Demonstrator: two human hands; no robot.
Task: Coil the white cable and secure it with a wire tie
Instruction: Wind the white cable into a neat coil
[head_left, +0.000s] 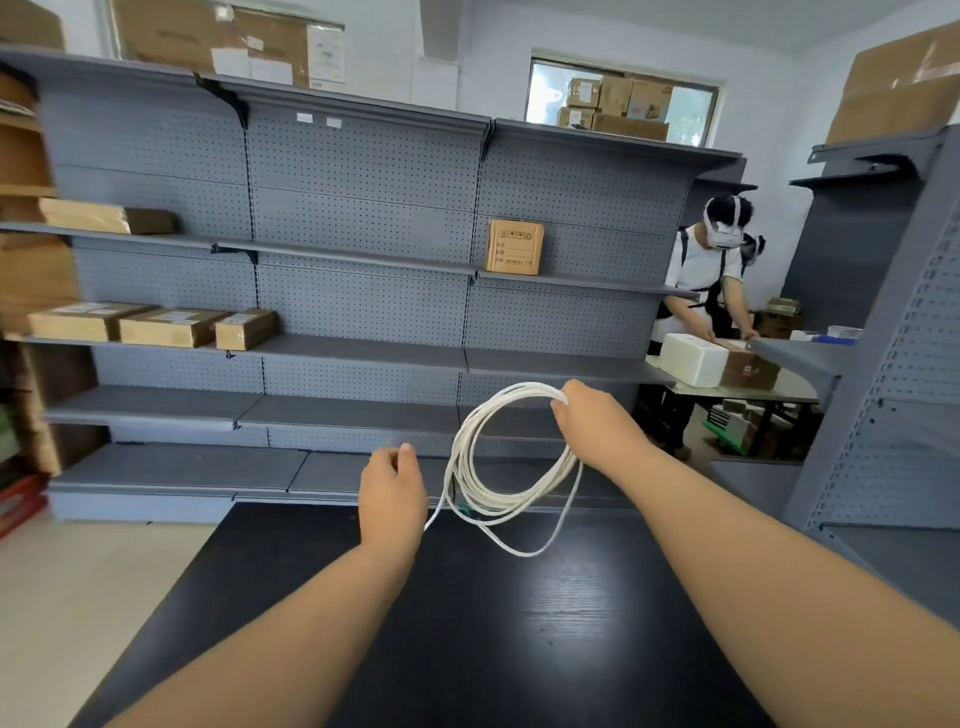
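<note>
The white cable (470, 470) hangs in several round loops above the far end of the black table (519, 623). My right hand (592, 421) grips the top of the coil and holds it up. A loose strand runs from the coil's lower left to my left hand (392, 491), which pinches it between thumb and fingers. One slack loop droops to the table top. A small green piece (464, 512) sits on the coil's bottom. I see no wire tie.
Grey pegboard shelving (363, 291) stands behind the table with several cardboard boxes (514, 247). Another person (711, 291) with a headset works at a table on the right. A grey shelf unit (893, 364) stands close on the right.
</note>
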